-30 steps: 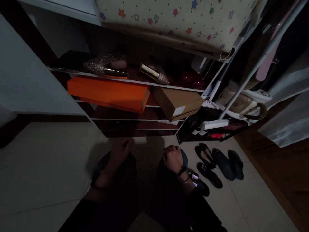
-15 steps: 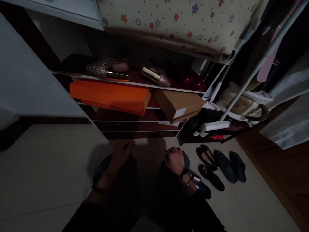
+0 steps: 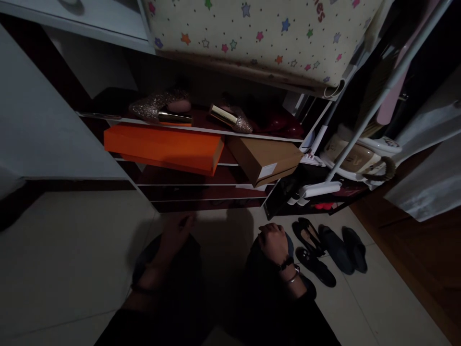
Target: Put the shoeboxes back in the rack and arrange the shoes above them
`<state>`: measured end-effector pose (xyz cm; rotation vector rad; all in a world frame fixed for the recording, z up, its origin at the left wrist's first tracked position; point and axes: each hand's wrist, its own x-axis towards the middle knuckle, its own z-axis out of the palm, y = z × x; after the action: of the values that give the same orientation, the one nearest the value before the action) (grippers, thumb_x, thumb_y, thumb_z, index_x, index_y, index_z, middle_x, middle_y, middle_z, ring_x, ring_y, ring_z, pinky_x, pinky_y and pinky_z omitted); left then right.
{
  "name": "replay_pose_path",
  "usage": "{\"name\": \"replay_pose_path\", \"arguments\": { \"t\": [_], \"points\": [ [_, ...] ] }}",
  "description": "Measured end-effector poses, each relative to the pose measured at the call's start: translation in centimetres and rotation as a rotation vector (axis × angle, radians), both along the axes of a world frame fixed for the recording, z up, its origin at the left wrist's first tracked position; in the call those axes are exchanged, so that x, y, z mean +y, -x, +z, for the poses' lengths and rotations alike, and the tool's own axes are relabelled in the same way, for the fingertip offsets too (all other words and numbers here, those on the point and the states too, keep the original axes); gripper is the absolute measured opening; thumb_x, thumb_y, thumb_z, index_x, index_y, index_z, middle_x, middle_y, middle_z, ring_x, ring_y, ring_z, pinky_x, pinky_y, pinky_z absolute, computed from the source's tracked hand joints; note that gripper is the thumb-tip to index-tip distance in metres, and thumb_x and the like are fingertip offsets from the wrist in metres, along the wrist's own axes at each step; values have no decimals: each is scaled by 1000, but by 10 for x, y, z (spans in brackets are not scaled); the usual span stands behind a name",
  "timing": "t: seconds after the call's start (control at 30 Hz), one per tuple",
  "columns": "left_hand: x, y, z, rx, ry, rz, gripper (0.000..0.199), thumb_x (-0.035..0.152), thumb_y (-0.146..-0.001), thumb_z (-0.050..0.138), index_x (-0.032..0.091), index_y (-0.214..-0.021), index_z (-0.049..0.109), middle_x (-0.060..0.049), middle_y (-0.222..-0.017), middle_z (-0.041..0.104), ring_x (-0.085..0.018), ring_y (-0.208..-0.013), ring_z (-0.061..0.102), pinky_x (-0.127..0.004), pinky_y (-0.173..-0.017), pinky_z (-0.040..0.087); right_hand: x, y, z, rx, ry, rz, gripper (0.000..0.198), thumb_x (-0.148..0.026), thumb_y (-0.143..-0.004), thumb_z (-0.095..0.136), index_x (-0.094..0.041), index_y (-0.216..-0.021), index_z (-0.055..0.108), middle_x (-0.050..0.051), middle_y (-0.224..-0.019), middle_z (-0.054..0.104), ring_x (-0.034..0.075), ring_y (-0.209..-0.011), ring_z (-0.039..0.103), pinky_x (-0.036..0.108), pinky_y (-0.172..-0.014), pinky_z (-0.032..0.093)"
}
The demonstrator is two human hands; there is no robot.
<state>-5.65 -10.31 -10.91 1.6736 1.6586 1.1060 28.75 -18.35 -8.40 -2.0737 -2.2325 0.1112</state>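
My left hand (image 3: pixel 176 234) rests over my left knee, its fingers loosely curled with a small dark gap by the thumb. Nothing shows in it. On my right knee lies my right hand (image 3: pixel 273 242), fingers bent in and the back of the hand up. A dark band and a bracelet (image 3: pixel 295 275) circle that wrist. Ahead of both hands stands a shoe rack (image 3: pixel 212 198). An orange shoebox (image 3: pixel 163 149) and a brown cardboard box (image 3: pixel 266 156) jut out from its shelf. Neither hand touches the rack or the boxes.
Glittery high heels (image 3: pixel 149 106) and dark red shoes (image 3: pixel 284 124) sit on the upper shelf. A star-print cloth (image 3: pixel 252 36) hangs above. At right are a long pole (image 3: pixel 370 110), a low black rack (image 3: pixel 302 206), and dark shoes (image 3: pixel 336 250) on the tiled floor.
My right hand and knee have shifted to the right, and my left hand slightly to the left. The phone screen seen earlier beside my right wrist no longer shows.
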Motion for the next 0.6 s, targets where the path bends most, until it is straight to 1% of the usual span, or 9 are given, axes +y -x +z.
{"name": "replay_pose_path", "arguments": {
  "t": [0.07,0.27,0.43,0.6],
  "points": [
    [2,-3,0,9,0,-20,43,57,-85,52,20,-91,75,-8,-86,79,-27,-81,73,-36,-76,56,1,2,0,-3,5,8,24,-25,-102,56,-21,-113,76,8,-117,75,25,-118,60,42,-102,35],
    [0,-9,1,48,-35,-36,42,55,-86,51,21,-90,74,-9,-94,80,-28,-89,74,-37,-81,57,5,9,-3,-25,13,37,24,-27,-102,55,-21,-112,76,9,-115,75,26,-117,60,42,-102,35],
    [-1,-3,-2,45,-40,-50,42,56,-87,52,21,-92,75,-9,-96,80,-29,-90,74,-38,-84,58,8,10,-2,-48,36,36,25,-28,-103,54,-20,-112,76,10,-116,75,26,-117,60,43,-101,36],
    [-1,4,-3,54,-52,-43,43,57,-86,52,22,-93,75,-10,-97,81,-29,-89,75,-38,-82,59,9,9,0,-58,65,23,25,-29,-102,56,-21,-114,76,10,-120,74,27,-119,60,43,-102,36]
  ]
}}
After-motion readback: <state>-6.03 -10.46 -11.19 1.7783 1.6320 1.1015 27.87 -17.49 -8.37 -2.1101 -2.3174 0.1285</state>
